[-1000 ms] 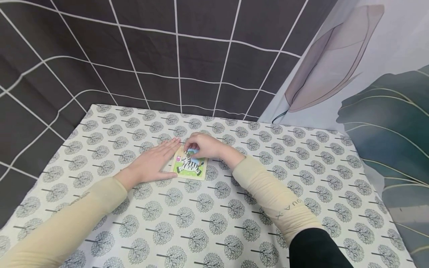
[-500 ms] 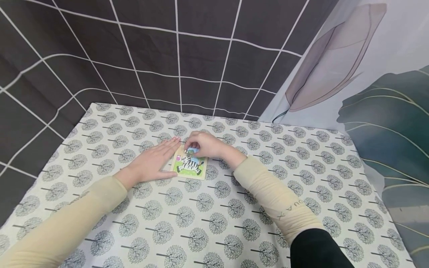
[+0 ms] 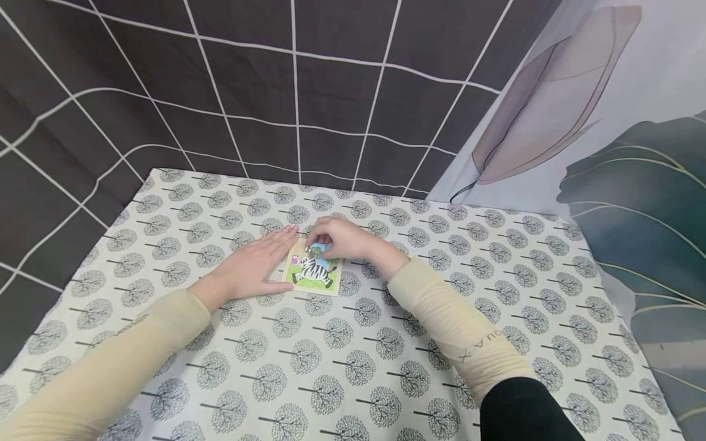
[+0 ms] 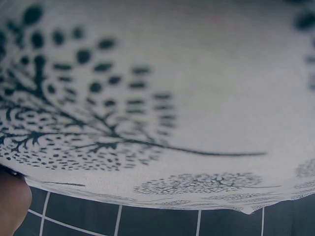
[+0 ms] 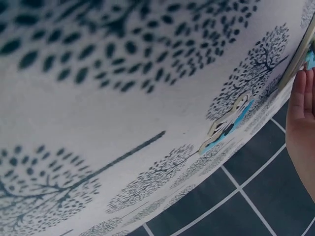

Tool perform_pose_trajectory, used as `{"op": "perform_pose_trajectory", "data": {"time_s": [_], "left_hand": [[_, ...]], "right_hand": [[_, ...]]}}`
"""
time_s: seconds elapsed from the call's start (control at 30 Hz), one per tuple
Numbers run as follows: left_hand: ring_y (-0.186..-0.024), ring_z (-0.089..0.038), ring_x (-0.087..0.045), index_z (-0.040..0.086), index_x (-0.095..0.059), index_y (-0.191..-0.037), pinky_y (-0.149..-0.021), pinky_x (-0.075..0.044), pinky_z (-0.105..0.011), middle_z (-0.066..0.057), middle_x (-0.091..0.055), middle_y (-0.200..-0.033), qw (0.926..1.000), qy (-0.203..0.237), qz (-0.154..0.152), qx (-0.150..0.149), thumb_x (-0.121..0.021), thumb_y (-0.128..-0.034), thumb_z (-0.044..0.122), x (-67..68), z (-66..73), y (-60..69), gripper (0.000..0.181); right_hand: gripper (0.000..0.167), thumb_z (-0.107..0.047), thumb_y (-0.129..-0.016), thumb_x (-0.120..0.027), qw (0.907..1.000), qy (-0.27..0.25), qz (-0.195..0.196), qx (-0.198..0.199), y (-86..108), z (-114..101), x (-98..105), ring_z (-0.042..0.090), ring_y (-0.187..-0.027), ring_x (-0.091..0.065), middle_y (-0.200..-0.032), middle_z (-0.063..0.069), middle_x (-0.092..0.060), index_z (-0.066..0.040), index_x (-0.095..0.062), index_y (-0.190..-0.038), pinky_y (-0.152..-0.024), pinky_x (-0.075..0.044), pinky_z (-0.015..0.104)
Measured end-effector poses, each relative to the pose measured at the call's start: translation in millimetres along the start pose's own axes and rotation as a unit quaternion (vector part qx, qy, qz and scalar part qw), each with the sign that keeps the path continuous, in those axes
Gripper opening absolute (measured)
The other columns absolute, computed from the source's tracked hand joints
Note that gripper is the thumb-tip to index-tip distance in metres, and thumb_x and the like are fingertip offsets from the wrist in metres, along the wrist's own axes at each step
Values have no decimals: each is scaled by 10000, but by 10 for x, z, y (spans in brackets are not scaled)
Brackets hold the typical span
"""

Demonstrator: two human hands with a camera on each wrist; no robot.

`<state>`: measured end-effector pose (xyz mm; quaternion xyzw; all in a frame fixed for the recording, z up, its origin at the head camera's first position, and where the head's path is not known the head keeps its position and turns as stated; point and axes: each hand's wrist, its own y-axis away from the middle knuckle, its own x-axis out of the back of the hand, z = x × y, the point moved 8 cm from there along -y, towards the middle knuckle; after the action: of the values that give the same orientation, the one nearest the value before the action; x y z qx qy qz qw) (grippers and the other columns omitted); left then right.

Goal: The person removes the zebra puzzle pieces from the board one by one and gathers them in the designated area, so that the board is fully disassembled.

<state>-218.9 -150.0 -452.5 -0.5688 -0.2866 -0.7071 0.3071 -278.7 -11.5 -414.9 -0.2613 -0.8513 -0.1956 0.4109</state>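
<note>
A square zebra puzzle board [image 3: 314,289] lies on the patterned cloth, its frame pale and its picture green and blue. The left hand [image 3: 248,266] lies flat along the board's left side, fingers straight, thumb at the lower left corner. Over the upper part of the board, the right hand [image 3: 343,239] bends its fingers down and pinches a small puzzle piece [image 3: 316,251], partly covered by the fingertips. In the right wrist view, the right hand [image 5: 302,128] shows at the right edge, beside the board's rim [image 5: 295,59]; the fingertips are cut off there.
A loose puzzle piece [image 5: 226,125], white and black with a blue edge, lies on the cloth in the right wrist view. The table cloth [image 3: 353,367] has a grey tree print. Behind the table hangs a dark curtain [image 3: 248,79] with white lines.
</note>
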Motion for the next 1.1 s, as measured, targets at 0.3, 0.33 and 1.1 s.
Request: {"op": "perform_pose_trajectory", "data": {"time_s": [0.3, 0.33, 1.1], "left_hand": [[-1663, -348, -160, -15, -142, -1687, -1372, -188, -475, -163, -112, -1784, 9999, -48, 54, -72, -500, -1004, 722, 5, 1, -9, 1066], [-1665, -346, -155, -12, -140, -1688, -1373, -185, -475, -161, -109, -1785, 10000, -46, 40, -60, -495, -1004, 723, 2, 0, -8, 1065], [-1672, -329, -124, 12, -107, -1697, -1382, -145, -458, -135, -71, -1791, 10000, -14, -92, 19, -472, -1006, 742, -7, -4, -5, 1070]], "right_hand": [[345, 5, -869, -814, 9996, 161, 224, 50, 43, -8, 5, 205, -1063, -666, -1160, 81, -715, -55, -764, -1205, -1034, -579, 296], [348, 0, -868, -817, 9995, 185, 237, 64, 47, -10, 5, 203, -1062, -666, -1160, 78, -716, -58, -763, -1207, -1035, -579, 298], [234, 43, -921, -751, 9945, -915, 511, -84, 115, 1, 181, 235, -1001, -739, -1097, 144, -784, -1, -770, -1150, -933, -630, 231]]}}
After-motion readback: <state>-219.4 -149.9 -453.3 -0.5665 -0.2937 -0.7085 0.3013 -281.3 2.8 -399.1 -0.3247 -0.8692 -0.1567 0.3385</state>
